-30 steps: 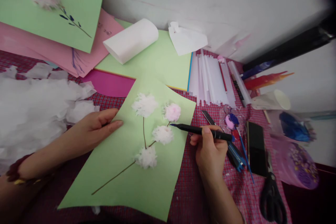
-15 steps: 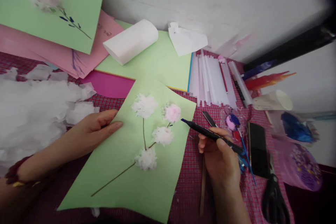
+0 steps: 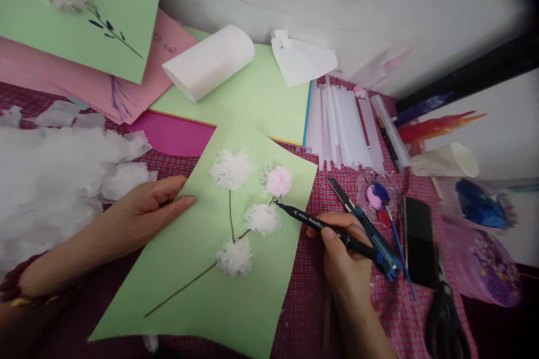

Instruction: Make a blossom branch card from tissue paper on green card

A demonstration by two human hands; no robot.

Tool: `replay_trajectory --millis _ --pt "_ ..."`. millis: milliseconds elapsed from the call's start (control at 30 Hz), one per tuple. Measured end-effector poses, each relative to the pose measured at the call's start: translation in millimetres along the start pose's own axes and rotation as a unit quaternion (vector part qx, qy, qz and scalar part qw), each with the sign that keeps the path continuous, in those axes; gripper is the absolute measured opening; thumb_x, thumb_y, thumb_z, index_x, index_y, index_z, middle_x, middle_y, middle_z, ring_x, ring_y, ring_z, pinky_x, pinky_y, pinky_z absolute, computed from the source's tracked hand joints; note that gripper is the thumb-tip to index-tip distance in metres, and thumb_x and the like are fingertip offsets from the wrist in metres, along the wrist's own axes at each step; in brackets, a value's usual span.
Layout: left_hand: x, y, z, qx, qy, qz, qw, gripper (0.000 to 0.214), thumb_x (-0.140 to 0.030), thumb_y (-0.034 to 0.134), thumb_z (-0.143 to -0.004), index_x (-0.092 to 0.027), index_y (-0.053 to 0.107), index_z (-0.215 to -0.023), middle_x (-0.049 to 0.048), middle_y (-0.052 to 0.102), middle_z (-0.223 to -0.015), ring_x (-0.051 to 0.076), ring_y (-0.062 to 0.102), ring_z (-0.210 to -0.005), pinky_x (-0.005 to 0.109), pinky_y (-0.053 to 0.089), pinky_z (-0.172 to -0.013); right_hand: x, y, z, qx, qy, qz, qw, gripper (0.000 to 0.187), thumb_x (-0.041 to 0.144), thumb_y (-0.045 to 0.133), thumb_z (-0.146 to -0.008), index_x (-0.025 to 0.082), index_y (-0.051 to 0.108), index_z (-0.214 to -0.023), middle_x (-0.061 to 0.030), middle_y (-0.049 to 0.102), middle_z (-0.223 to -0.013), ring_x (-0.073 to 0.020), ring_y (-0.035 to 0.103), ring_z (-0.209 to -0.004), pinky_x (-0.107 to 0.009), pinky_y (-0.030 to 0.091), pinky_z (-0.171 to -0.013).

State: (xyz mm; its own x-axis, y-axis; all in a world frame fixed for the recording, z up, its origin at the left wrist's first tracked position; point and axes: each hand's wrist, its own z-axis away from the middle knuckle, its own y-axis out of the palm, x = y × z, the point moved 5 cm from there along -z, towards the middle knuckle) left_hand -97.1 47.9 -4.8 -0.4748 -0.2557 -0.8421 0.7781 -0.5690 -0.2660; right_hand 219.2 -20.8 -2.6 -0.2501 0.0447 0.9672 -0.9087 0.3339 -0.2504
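A light green sheet [image 3: 197,269] lies on the red checked cloth, with a drawn brown stem and several tissue flowers glued on, one of them pink [image 3: 278,181]. My left hand [image 3: 149,207] rests on the sheet's left edge, its fingers curled and a fingertip flat on the paper. My right hand [image 3: 343,258] grips a black marker [image 3: 332,231]. The marker's blue tip touches the sheet just below the pink flower.
A heap of white tissue [image 3: 50,174] lies at the left. Green, pink and magenta sheets and a white paper roll [image 3: 208,61] are at the back. White strips [image 3: 343,126], a cutter, brushes, a black block, scissors [image 3: 446,314] and a purple container [image 3: 484,266] crowd the right.
My right hand drew the marker back to the right, off the sheet, then brought its tip down to the paper below the pink flower. The left hand has stayed in place.
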Motion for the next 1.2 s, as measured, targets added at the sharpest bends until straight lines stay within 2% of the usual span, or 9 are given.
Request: replay_trajectory --millis 300,1000,1200 --pt "1.8 0.1 -1.3 0.002 0.01 -0.025 1.0 0.033 -0.049 0.045 -0.092 -0.018 0.055 -0.089 -0.0029 0.058 -0.07 0.011 0.054 -0.058 0.017 0.044 -0.049 2.6 4.2 0.5 0.005 -0.004 0.024 1.0 0.003 0.025 0.067 -0.082 0.023 0.067 -0.083 -0.0003 0.065 -0.074 -0.0179 0.064 -0.066 -0.032 0.051 -0.064" --pt "-3.8 1.3 0.2 0.005 -0.004 0.012 1.0 0.034 -0.047 0.049 -0.091 -0.019 0.062 -0.105 -0.0031 0.06 -0.071 0.01 0.055 -0.057 0.017 0.045 -0.048 -0.2 2.4 2.2 -0.027 0.02 0.022 0.999 0.003 0.027 0.065 -0.083 0.024 0.065 -0.083 0.0007 0.064 -0.071 -0.0184 0.063 -0.064 -0.034 0.051 -0.064" --pt "-3.6 0.9 0.3 0.008 0.0 0.009 1.0 0.035 -0.047 0.048 -0.091 -0.019 0.061 -0.106 -0.0024 0.061 -0.074 0.011 0.056 -0.058 0.017 0.046 -0.049 -3.3 0.3 2.6 -0.045 0.035 -0.026 0.998 0.005 0.028 0.064 -0.083 0.022 0.064 -0.082 0.0006 0.063 -0.069 -0.0181 0.062 -0.063 -0.035 0.05 -0.065"
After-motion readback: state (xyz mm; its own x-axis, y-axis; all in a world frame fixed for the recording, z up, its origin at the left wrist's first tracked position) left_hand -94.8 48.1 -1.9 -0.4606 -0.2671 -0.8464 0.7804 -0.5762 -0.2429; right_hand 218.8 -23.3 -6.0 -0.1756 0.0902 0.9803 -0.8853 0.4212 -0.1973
